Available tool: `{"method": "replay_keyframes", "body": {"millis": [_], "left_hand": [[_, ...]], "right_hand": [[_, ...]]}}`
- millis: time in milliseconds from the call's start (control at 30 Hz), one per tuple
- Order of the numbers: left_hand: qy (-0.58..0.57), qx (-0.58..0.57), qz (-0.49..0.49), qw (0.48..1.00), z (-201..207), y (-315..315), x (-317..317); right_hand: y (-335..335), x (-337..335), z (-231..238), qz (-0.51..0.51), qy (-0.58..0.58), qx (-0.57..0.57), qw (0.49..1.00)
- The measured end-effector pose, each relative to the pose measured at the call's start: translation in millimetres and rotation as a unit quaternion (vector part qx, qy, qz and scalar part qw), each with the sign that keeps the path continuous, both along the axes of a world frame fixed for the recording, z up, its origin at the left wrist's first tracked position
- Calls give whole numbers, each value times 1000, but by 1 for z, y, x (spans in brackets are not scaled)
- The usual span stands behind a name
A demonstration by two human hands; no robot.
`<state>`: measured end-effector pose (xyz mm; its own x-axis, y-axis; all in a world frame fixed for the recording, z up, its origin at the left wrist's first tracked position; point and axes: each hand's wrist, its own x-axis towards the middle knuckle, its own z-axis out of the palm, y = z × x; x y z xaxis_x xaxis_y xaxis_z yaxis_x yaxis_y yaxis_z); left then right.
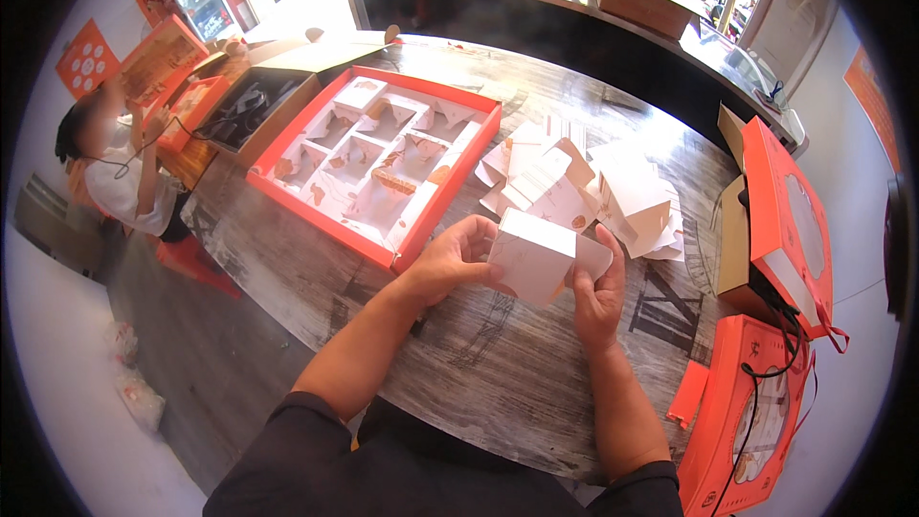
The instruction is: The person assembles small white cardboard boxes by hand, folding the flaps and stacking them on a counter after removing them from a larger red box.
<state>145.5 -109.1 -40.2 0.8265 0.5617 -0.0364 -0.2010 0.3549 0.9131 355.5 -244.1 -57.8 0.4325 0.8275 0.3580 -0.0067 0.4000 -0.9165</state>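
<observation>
A small white folding carton [536, 251] is held up over the table, with one flap standing out on its right side. My left hand [450, 260] grips its left side between thumb and fingers. My right hand [598, 292] closes on the flap at the right side. Just beyond lies a loose pile of unfolded white carton blanks [555, 182]. Left of it is a red-rimmed shallow box [330, 232] with several white carton compartments in it. One compartment near the upper left has a covered top; several others stand uncovered.
Red gift boxes [780, 201] with ribbons and a black cable line the right side of the wooden table [479, 345]. An opened brown carton [278, 124] stands at far left, near a co-worker [124, 172]. Another brown carton [637, 0] sits on the back counter.
</observation>
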Motion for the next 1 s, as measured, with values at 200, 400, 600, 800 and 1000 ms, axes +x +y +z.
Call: {"method": "replay_keyframes", "body": {"millis": [200,400,600,800,1000], "left_hand": [[-13,41,53,998,-3,-2,1],[22,188,233,954,0,1,2],[-10,307,248,919,-9,-7,-1],[-80,287,159,941,-12,-2,-10],[-70,375,119,917,7,-8,-1]], "right_hand": [[0,-5,1,-44,-37,4,998],[1,8,-6,-91,-193,2,977],[6,13,-7,-117,-377,59,917],[3,11,-13,-76,-273,-21,959],[5,14,-37,-102,-142,-33,984]]}}
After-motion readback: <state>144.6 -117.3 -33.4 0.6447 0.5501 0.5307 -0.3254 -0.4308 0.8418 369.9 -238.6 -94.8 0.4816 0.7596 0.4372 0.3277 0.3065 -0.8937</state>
